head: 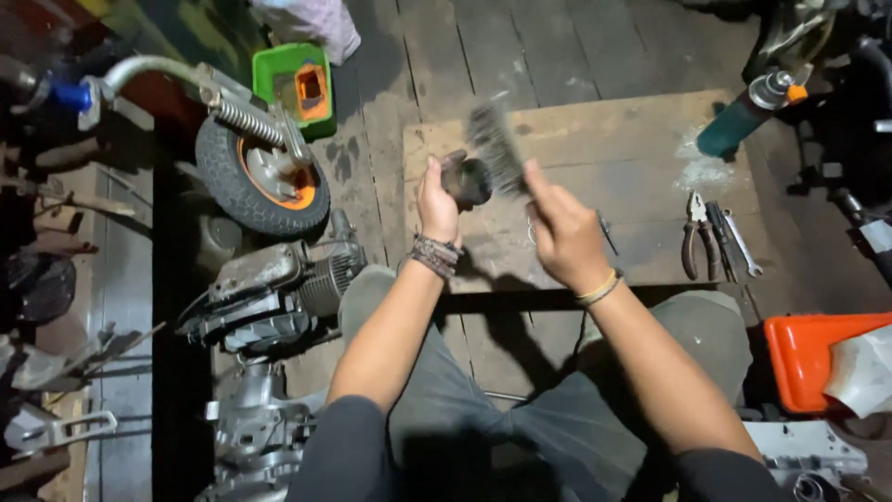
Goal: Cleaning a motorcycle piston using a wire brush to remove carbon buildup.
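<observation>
My left hand point(437, 200) grips a small dark round metal part point(467, 179), held up over a low wooden board point(641, 167). My right hand point(560, 228) holds a wire brush point(497, 144), blurred with motion, its bristles against the part's right side. Both hands are above the board's left half. Beaded bracelets sit on my left wrist and a yellow band on my right.
Pliers point(692, 244) and wrenches point(734, 240) lie on the board's right end, with a teal can point(739, 121) beyond. At left are a small wheel with orange hub point(262, 177), a green box point(295, 85) and an engine point(279, 293). An orange tray point(818, 358) sits at right.
</observation>
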